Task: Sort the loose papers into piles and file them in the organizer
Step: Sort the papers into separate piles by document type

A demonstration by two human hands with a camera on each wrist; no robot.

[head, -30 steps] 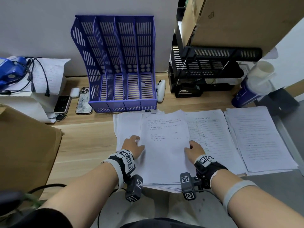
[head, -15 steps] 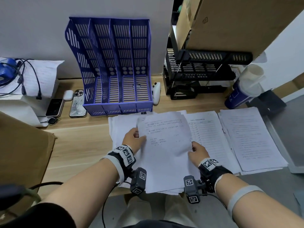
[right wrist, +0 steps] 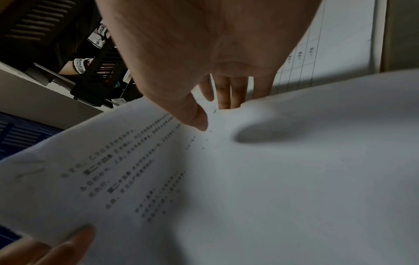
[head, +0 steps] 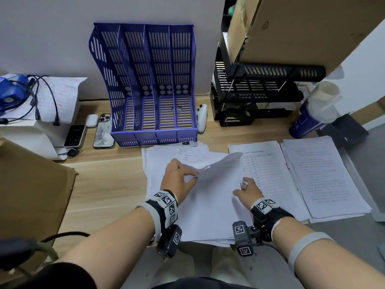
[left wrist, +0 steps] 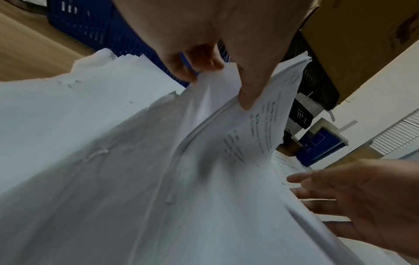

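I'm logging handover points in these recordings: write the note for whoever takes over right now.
Left hand: pinches the left edge of the top sheet, lifted and curling off the near stack.
Right hand: open, fingers spread at the sheet's right edge, thumb tip on it.
Papers: two sorted piles to the right, a table-form pile and a text pile.
Organizer: blue, four slots, no papers in it.
Done: two piles started.
Left: place this sheet, finish the near stack, file everything.

Left of the paper stack (head: 164, 163) the desk (head: 108, 180) lies bare. Behind it, the blue organizer (head: 154, 84) blocks passage; its slots stand open on top.
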